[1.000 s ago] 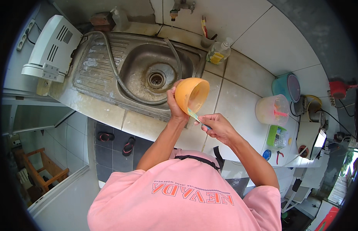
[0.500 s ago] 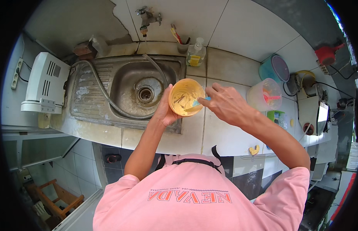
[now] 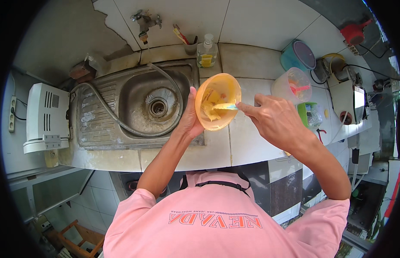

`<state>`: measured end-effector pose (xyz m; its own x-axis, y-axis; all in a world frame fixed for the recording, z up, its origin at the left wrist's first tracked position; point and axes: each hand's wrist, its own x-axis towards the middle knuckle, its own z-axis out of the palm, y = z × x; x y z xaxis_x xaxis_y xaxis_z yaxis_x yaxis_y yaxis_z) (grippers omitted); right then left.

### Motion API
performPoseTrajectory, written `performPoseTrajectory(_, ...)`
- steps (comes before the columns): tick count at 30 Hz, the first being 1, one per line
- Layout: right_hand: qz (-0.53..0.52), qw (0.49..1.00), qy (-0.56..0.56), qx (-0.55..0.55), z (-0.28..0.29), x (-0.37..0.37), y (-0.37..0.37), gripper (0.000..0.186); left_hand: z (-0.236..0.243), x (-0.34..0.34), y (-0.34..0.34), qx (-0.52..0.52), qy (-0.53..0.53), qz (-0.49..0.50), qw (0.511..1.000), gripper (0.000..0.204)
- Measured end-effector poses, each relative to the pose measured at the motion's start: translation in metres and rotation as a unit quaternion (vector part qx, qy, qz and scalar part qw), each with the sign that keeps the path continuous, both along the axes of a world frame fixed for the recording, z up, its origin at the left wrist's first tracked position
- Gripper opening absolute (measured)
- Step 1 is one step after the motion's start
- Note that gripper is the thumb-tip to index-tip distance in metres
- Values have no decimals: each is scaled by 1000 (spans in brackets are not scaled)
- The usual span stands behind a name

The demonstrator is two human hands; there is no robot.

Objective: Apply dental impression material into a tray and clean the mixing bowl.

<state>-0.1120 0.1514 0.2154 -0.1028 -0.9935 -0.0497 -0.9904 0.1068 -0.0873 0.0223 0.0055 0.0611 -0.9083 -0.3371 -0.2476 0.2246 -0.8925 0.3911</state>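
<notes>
My left hand (image 3: 191,117) is wrapped round the side of an orange plastic tub (image 3: 221,81), holding it tilted above the counter just right of the sink. Thick yellow paste smears the tub's inside and bottom. Between the fingers of my right hand (image 3: 275,116) is a small light-blue spatula (image 3: 227,106). Its blade, coated in yellow paste, reaches into the tub over the right rim. The handle is mostly hidden in my grip.
A steel sink (image 3: 131,92) with a grey hose (image 3: 108,107) lies to the left, below a tap (image 3: 145,26). Behind stands a soap bottle (image 3: 207,53). At right are a clear tub (image 3: 290,81), a green basket (image 3: 304,112) and a lidded teal container (image 3: 298,56).
The tub has tipped more and shifted right in my left hand. More of the paste-coated spatula blade shows, while my right hand has moved right. The whole view has shifted a little.
</notes>
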Motion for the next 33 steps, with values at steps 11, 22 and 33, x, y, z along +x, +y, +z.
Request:
performPoseTrajectory(11, -146, 980, 93, -98, -27, 21, 51, 40, 7, -26, 42, 131, 37, -33, 990, 45)
performPoseTrajectory(22, -324, 913, -180, -170, -156, 49, 170, 20, -22, -31, 148, 60, -100, -7, 993, 51)
performPoseTrajectory(33, -358, 895, -193, -186, -134, 69, 302, 25, -63, -44, 278, 64, -86, -40, 993, 51)
